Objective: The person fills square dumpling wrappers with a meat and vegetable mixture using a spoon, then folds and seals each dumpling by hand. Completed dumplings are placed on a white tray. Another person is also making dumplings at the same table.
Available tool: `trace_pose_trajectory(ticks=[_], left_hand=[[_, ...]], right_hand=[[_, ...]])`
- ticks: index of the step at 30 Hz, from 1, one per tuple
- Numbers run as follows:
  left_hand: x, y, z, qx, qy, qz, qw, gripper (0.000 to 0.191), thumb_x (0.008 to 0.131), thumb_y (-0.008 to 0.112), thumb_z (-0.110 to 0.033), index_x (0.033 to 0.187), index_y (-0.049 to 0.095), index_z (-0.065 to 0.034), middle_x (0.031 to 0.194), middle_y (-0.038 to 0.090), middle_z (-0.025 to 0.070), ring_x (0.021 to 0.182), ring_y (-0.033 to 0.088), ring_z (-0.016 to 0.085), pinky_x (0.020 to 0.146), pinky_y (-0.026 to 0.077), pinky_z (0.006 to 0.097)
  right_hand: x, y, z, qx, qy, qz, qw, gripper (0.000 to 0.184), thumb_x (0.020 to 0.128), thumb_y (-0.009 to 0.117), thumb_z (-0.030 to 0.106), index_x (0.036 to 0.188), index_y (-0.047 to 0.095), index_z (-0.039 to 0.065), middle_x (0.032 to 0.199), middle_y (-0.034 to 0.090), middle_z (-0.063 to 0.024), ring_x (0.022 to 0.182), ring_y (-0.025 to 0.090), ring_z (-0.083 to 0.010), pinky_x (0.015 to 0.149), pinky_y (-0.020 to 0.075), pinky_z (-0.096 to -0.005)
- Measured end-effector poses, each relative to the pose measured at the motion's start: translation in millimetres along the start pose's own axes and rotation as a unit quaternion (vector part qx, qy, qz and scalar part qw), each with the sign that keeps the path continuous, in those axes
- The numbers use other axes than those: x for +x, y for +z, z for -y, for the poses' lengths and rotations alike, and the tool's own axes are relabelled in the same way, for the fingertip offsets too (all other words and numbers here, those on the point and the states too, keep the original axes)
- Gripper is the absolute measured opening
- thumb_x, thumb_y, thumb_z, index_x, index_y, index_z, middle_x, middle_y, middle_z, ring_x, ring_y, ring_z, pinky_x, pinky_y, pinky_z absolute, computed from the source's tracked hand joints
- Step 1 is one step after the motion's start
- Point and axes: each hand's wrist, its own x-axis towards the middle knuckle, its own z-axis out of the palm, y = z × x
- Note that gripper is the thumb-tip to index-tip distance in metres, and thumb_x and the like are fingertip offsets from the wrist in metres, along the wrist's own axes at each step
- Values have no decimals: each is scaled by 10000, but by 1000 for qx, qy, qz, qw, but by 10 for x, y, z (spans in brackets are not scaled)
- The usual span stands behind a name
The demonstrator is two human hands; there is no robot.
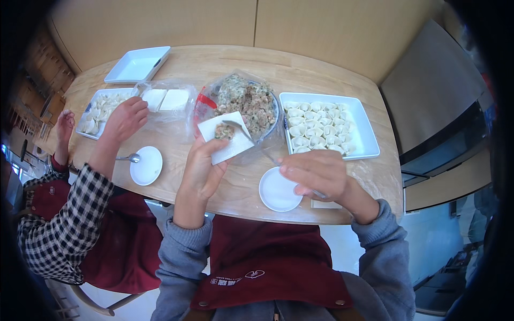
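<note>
My left hand (202,166) holds up a square dough wrapper (231,151), its thumb at the edge of a small lump of minced filling (223,131) on it. A metal spoon (237,124) is gripped in my right hand (317,174), its bowl over the wrapper beside the lump. Just beyond the wrapper stands a bowl lined with a plastic bag and heaped with minced filling (237,92). Under my right hand lies a small white plate (277,192). To the right, a white tray (367,138) holds rows of folded wontons (315,130).
At left, a co-worker's hand (126,118) reaches over stacked wrappers (174,99) in a plastic bag. Near it are a tray of wontons (100,110), another white tray (134,66), and a small plate (146,168) with a spoon (133,158). A wooden panel (321,36) borders the table's back.
</note>
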Motion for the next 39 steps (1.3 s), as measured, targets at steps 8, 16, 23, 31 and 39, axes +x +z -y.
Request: trace_pose_trajectory(ticks=[8, 16, 23, 31, 39], left_hand=[[28, -69, -6, -102, 0, 13, 995, 404, 907, 504, -61, 1295, 438, 30, 1254, 560, 145, 1122, 579, 239, 965, 483, 352], [76, 72, 40, -62, 25, -57, 996, 375, 954, 485, -93, 1311, 447, 17, 1287, 560, 150, 1157, 561, 239, 993, 452, 367], [107, 166, -32, -8, 31, -77, 997, 351, 941, 495, -35, 1288, 458, -9, 1216, 575, 114, 1102, 578, 211, 952, 474, 362], [337, 298, -170, 74, 61, -97, 991, 372, 963, 444, -39, 1328, 411, 24, 1268, 533, 130, 1143, 556, 225, 972, 470, 383], [554, 114, -263, 13, 16, -110, 994, 383, 945, 494, -67, 1313, 430, 17, 1260, 542, 133, 1162, 549, 242, 1000, 460, 390]], right_hand=[[16, -111, 72, -16, -8, -27, 999, 319, 791, 727, 288, 954, 678, 18, 900, 700, -133, 764, 697, -224, 560, 533, -267], [65, -40, 134, -68, -80, 50, 993, 281, 769, 743, 249, 921, 655, 30, 923, 674, -113, 748, 663, -189, 583, 527, -258], [219, -98, 82, -79, -113, 94, 986, 265, 797, 718, 249, 928, 644, 31, 919, 666, -101, 751, 650, -172, 584, 522, -250], [476, -432, -176, -110, -145, 197, 964, 260, 828, 694, 270, 929, 638, 36, 937, 669, -64, 773, 649, -163, 599, 515, -255], [252, -225, -497, 30, 112, 133, 984, 171, 848, 681, 243, 926, 704, 93, 829, 688, -59, 723, 655, -211, 595, 523, -300]])
